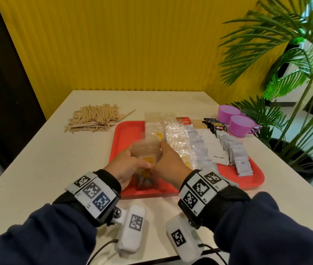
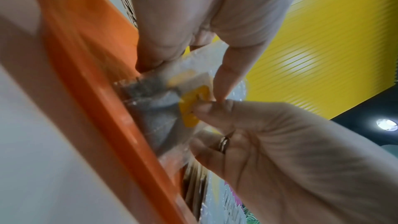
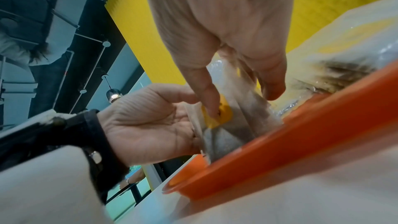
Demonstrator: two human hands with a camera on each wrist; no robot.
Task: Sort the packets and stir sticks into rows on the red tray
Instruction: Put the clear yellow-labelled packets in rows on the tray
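Note:
Both hands hold one stack of clear tea-bag packets [image 1: 146,152] with yellow tags, standing on edge over the front left of the red tray [image 1: 125,134]. My left hand [image 1: 128,165] grips the stack from the left, and my right hand [image 1: 168,159] pinches its right side. In the left wrist view the left hand [image 2: 189,23] and the ringed right hand [image 2: 280,142] close round the packets [image 2: 157,103] above the tray rim [image 2: 90,91]. The right wrist view shows the right hand [image 3: 226,23], the left hand [image 3: 146,125] and the packets [image 3: 237,122]. A pile of wooden stir sticks [image 1: 94,119] lies left of the tray.
Rows on the tray hold clear packets [image 1: 176,142], silver packets [image 1: 197,148], white sugar packets [image 1: 216,150] and more white packets [image 1: 236,152]. Black packets [image 1: 215,125] and red packets [image 1: 183,120] lie at its far edge. Two purple cups [image 1: 236,121] stand beyond, beside a plant [image 1: 295,73].

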